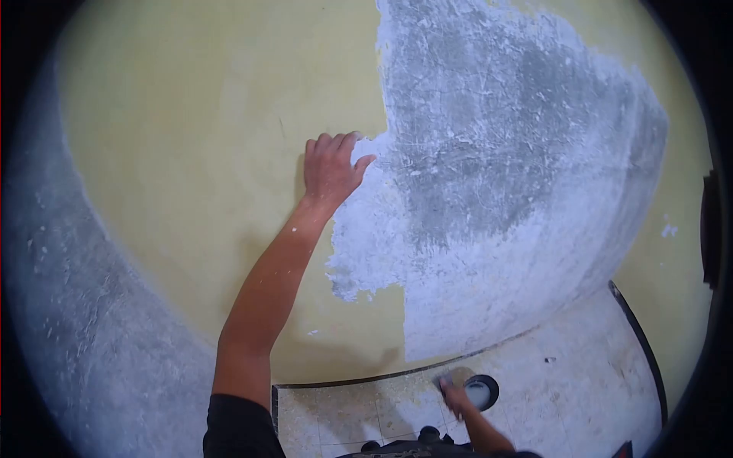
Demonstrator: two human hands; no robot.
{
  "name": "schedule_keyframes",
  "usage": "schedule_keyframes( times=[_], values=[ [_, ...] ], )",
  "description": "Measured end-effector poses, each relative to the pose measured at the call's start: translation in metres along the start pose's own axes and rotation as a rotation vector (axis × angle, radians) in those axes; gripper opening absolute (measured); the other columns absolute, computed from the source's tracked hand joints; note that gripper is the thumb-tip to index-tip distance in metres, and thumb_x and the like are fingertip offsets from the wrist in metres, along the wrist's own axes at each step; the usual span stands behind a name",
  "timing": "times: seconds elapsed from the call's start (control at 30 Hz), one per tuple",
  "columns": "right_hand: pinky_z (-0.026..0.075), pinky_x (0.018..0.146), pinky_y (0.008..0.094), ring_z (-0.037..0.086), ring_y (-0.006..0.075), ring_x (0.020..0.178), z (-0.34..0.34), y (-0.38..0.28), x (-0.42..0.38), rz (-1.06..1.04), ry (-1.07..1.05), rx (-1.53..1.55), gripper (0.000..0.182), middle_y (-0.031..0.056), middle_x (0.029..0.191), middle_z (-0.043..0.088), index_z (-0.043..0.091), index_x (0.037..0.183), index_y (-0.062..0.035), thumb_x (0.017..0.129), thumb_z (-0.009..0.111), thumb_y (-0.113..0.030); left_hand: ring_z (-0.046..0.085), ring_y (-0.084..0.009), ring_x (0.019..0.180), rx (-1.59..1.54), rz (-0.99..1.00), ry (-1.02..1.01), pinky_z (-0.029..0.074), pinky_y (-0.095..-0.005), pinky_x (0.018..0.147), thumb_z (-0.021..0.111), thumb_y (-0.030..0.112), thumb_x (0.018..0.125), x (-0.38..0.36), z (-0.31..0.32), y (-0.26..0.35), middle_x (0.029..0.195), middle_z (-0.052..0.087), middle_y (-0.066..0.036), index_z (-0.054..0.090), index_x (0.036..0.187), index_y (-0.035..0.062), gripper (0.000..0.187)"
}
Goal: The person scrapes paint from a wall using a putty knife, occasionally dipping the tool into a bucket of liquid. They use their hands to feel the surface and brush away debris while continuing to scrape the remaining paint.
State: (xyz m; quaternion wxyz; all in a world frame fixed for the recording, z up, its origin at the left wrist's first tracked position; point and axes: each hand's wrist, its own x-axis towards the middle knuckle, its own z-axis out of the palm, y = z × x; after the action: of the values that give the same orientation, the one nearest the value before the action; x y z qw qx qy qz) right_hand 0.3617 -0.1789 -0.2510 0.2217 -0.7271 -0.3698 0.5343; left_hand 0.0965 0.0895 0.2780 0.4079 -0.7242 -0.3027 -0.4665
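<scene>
- The left hand (330, 169) is open and lies flat on the yellow wall (191, 153), its fingertips at the edge of the grey scraped patch (489, 153).
- The right hand (456, 397) is low, near the floor (580, 374), just beside a small round container (481, 391). It is too blurred to tell if it is open or closed.
- The container stands on the floor close to the base of the wall.
</scene>
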Motion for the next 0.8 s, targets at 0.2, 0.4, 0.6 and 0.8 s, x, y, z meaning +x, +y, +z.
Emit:
schedule_keyframes(
  times=[0.2, 0.4, 0.6, 0.8],
  values=[
    [0.044, 0.053, 0.0425, 0.056, 0.0244, 0.058, -0.019, 0.141, -0.015, 0.283, 0.046, 0.252, 0.050, 0.0128, 0.069, 0.057, 0.061, 0.095, -0.0082, 0.096, 0.053, -0.058, 0.060, -0.0261, 0.085, 0.010, -0.047, -0.147, 0.046, -0.0394, 0.077, 0.078, 0.029, 0.079, 0.027, 0.026, 0.008, 0.092, 0.068, -0.005, 0.069, 0.093, 0.0090, 0.027],
    [0.054, 0.084, 0.0445, 0.072, 0.0259, 0.098, -0.066, 0.205, 0.015, 0.434, 0.041, 0.373, 0.064, 0.0250, 0.107, 0.071, 0.059, 0.137, -0.0146, 0.089, 0.065, -0.056, 0.060, -0.0275, 0.087, 0.035, 0.067, -0.190, 0.050, -0.0410, 0.079, 0.074, 0.021, 0.082, 0.028, 0.032, -0.007, 0.090, 0.067, -0.007, 0.069, 0.092, 0.0072, 0.018],
    [0.037, 0.039, 0.0372, 0.041, 0.0190, 0.041, -0.117, 0.170, 0.038, 0.254, -0.050, 0.615, 0.049, 0.0029, 0.054, 0.041, 0.051, 0.089, -0.0118, 0.095, 0.054, -0.060, 0.060, -0.0265, 0.087, 0.199, 0.225, -0.301, 0.049, -0.0404, 0.073, 0.064, 0.024, 0.087, 0.041, 0.030, -0.007, 0.087, 0.066, -0.006, 0.066, 0.088, 0.0084, 0.016],
    [0.036, 0.037, 0.0370, 0.040, 0.0176, 0.039, -0.124, 0.119, 0.017, 0.185, 0.065, 0.544, 0.045, 0.0032, 0.054, 0.044, 0.052, 0.087, -0.0106, 0.097, 0.053, -0.055, 0.060, -0.0288, 0.087, 0.370, -0.086, -0.254, 0.050, -0.0383, 0.075, 0.062, 0.016, 0.085, 0.073, -0.002, -0.017, 0.085, 0.065, -0.009, 0.066, 0.094, 0.0082, 0.013]
  ],
)
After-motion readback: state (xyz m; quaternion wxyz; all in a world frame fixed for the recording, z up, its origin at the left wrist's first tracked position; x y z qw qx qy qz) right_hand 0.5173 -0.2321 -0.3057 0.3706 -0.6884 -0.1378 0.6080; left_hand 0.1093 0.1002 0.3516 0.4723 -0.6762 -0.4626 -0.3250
